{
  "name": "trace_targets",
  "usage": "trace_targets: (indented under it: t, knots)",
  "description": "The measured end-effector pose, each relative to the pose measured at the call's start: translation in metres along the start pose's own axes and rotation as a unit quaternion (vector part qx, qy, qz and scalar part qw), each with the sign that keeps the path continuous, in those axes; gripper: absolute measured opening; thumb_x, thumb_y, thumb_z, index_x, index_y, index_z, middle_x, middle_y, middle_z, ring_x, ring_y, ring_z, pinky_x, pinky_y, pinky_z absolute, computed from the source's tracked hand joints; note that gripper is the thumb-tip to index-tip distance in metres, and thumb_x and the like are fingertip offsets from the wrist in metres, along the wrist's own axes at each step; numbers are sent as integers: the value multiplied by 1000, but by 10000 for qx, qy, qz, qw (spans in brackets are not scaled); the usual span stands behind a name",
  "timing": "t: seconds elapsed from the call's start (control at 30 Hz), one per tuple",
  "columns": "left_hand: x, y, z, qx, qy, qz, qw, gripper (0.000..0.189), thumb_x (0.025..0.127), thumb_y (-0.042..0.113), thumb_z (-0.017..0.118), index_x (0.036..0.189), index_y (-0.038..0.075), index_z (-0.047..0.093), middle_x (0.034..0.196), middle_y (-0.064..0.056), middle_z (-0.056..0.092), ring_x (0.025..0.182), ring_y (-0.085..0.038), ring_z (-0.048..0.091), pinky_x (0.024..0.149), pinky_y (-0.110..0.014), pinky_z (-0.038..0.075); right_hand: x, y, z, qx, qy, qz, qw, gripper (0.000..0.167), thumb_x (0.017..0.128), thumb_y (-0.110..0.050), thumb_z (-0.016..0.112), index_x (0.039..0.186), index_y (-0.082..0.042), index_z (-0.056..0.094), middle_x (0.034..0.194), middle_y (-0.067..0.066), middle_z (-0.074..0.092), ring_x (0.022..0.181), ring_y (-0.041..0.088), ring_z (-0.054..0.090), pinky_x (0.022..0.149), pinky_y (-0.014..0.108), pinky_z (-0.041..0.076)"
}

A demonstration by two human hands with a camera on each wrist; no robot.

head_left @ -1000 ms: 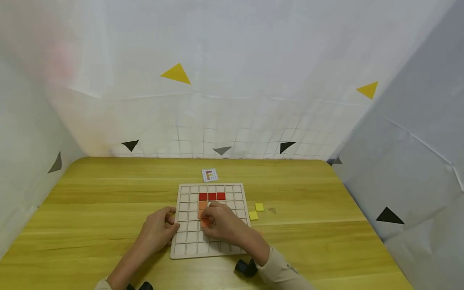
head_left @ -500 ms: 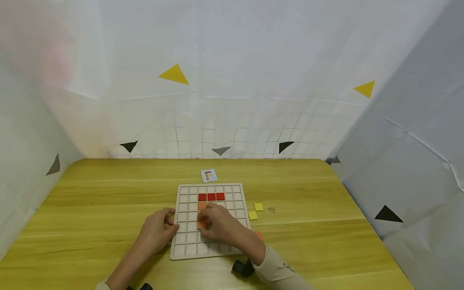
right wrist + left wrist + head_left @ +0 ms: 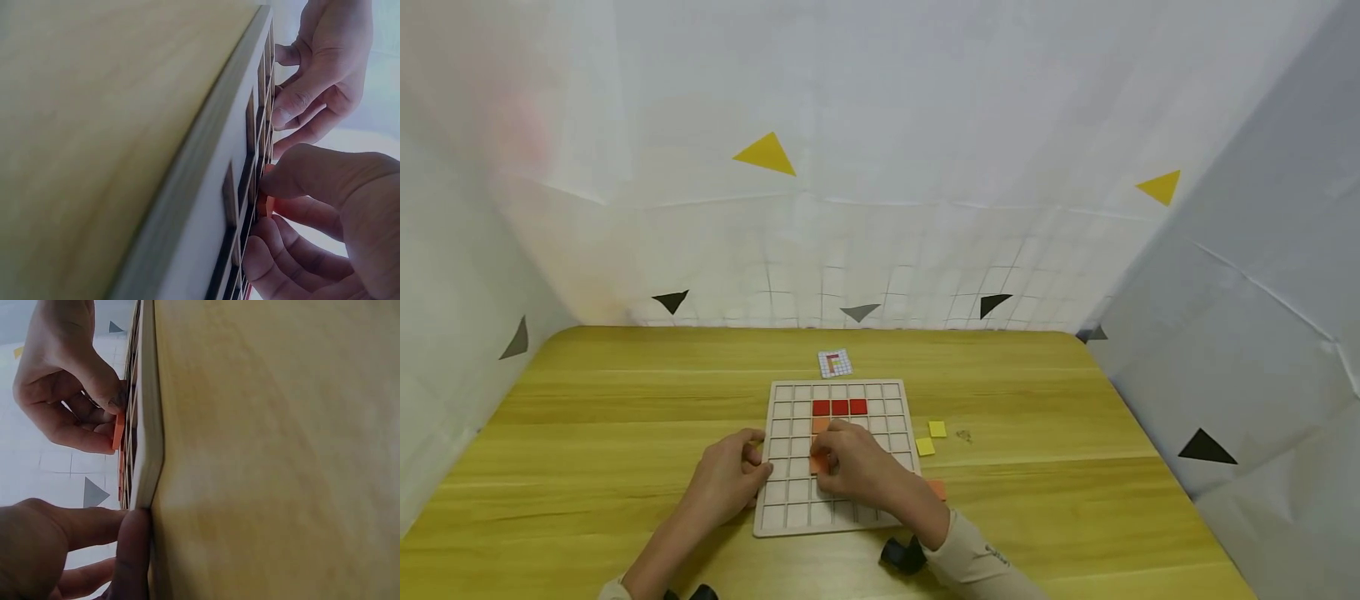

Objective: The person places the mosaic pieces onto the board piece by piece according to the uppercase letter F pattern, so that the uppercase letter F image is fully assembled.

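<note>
A wooden grid board (image 3: 797,515) lies on the table. My left hand (image 3: 722,475) grips its left edge between thumb and fingers, which the left wrist view shows close up. Over the middle of the board, my right hand (image 3: 861,462) pinches an orange square tile (image 3: 817,464) against the grid. That tile (image 3: 267,203) appears between thumb and finger in the right wrist view. Three red tiles (image 3: 839,407) form a row near the far side. Below the leftmost red one sits another orange tile (image 3: 821,425); the cell beneath it is mostly hidden by my fingers.
Two yellow tiles (image 3: 937,429) lie right of the board, with an orange tile (image 3: 936,489) beside my right forearm. A small pattern card (image 3: 835,363) lies beyond the board. White sheets (image 3: 880,233) enclose the table on the far side and both flanks.
My right hand has shifted slightly, bringing the pinched orange tile into line with the column above. The loose orange tile by my forearm shows more. My left hand stays put.
</note>
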State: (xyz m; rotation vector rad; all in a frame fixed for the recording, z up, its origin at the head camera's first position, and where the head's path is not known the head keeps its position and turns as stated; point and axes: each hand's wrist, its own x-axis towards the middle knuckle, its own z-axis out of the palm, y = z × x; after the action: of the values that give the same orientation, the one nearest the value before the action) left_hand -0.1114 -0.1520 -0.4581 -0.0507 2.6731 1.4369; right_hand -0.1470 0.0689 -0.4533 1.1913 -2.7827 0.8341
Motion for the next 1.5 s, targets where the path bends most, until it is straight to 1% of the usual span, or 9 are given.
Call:
trace_targets:
  t: [0.23, 0.37, 0.53, 0.73, 0.93, 1.07, 1.2, 1.4, 1.5]
  knots:
    - [0, -2, 0, -29, 28, -30, 10000, 47, 85, -1, 73, 129, -5, 58, 90, -8, 60, 66, -15, 63, 45, -29, 55, 0, 0, 0, 86, -70, 110, 9999, 21, 76, -7, 80, 96, -10, 73, 85, -7, 56, 76, 5, 51, 62, 12, 43]
    - [0, -2, 0, 11, 37, -3, 10000, 47, 85, -1, 74, 129, -5, 59, 89, -8, 60, 66, -14, 63, 45, -28, 55, -1, 1, -1, 85, -52, 36, 9999, 23, 76, -8, 80, 97, -11, 73, 84, -7, 56, 76, 6, 53, 63, 11, 43]
    - [0, -3, -1, 6, 57, -2, 10000, 47, 85, -2, 73, 129, -6, 58, 89, -8, 60, 66, -14, 64, 45, -28, 55, -5, 1, -6, 168, 20, 5, 9999, 25, 76, -6, 79, 100, -10, 72, 89, -2, 60, 78, 9, 57, 66, 11, 44]
    - [1, -4, -1, -48, 5, -12, 10000, 47, 85, -1, 73, 130, -6, 58, 90, -8, 60, 68, -15, 64, 46, -29, 55, -12, 2, -13, 161, -52, -15, 9999, 24, 79, -7, 77, 103, -10, 72, 95, 0, 61, 81, 11, 59, 69, 13, 47]
    - [2, -3, 0, -22, 32, -25, 10000, 47, 85, -2, 73, 129, -6, 59, 90, -8, 60, 69, -15, 65, 46, -29, 55, -16, 6, -20, 109, 128, -90, 9998, 24, 78, -4, 76, 102, -7, 72, 96, 3, 64, 80, 14, 60, 68, 15, 48]
    - [2, -2, 2, -36, 0, 11, 10000, 47, 85, -2, 73, 129, -6, 58, 89, -8, 60, 68, -15, 64, 45, -28, 55, -23, 12, -25, 33, 260, 73, 9996, 25, 77, -4, 77, 102, -4, 73, 94, 5, 64, 78, 18, 61, 68, 19, 49]
    - [1, -1, 3, -52, -15, 2, 10000, 47, 85, -2, 73, 129, -6, 58, 89, -8, 60, 67, -15, 64, 46, -28, 55, -29, 16, -29, 49, 239, 245, 9994, 25, 78, -6, 77, 103, -4, 72, 95, 6, 63, 79, 19, 61, 68, 21, 50]
    - [2, -2, 3, -89, 52, 86, 9999, 47, 84, -2, 73, 129, -7, 58, 88, -7, 61, 68, -14, 65, 45, -28, 55, -34, 18, -34, -3, 213, 267, 9994, 25, 79, -7, 77, 103, -4, 73, 96, 5, 63, 80, 18, 60, 69, 22, 51]
    - [2, -2, 2, -64, 48, 73, 9999, 47, 85, -2, 73, 129, -7, 58, 88, -7, 60, 68, -14, 64, 45, -28, 55, -38, 21, -35, -22, 199, 294, 9994, 25, 80, -8, 78, 104, -5, 73, 96, 4, 63, 81, 18, 60, 69, 23, 52]
